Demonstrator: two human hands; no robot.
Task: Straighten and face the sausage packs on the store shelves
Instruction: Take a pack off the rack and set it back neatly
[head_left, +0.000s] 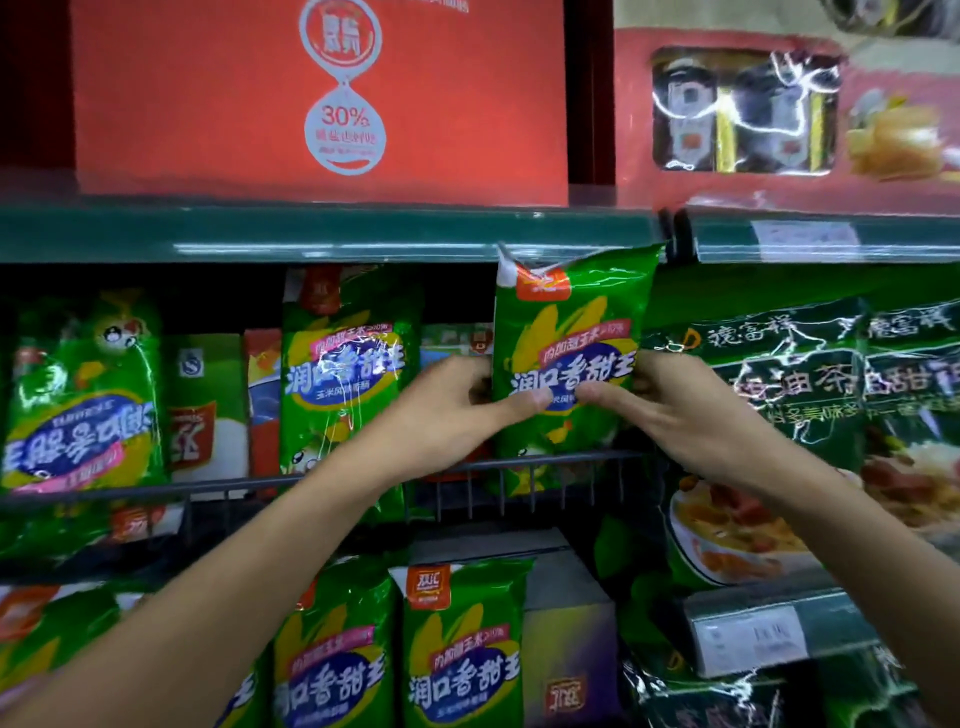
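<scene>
The glossy green plastic sausage pack with a yellow corn picture and a blue label oval (569, 353) stands upright with its front to the aisle, its foot behind the dark wire front rail (519, 460) and its top corner just under the green metal shelf edge (332, 234). Both hands hold it at mid-height: the left hand (457, 410) grips its left edge with the thumb laid across the front, and the right hand (670, 405) pinches its right edge with the thumb on the front as well, so each grip is narrow and closed on the pack. This pack looks nearly faced, needing only to be seated and released. More seems left to do to the left of the held pack: a matching green pack (343, 364) stands upright but leans slightly, and farther left another green pack with its label upside down (78, 405) probably wants turning over. Between those two, a white and red packet (208, 410) shows its print inverted too. Below the held pack, two more green corn-print packs (462, 644) stand front-facing and fairly straight. To the right of the held pack, large dark green bags with white lettering (779, 395) crowd close against it, leaving little room to settle it squarely. Above the held pack sits a big red cardboard box (208, 104).
</scene>
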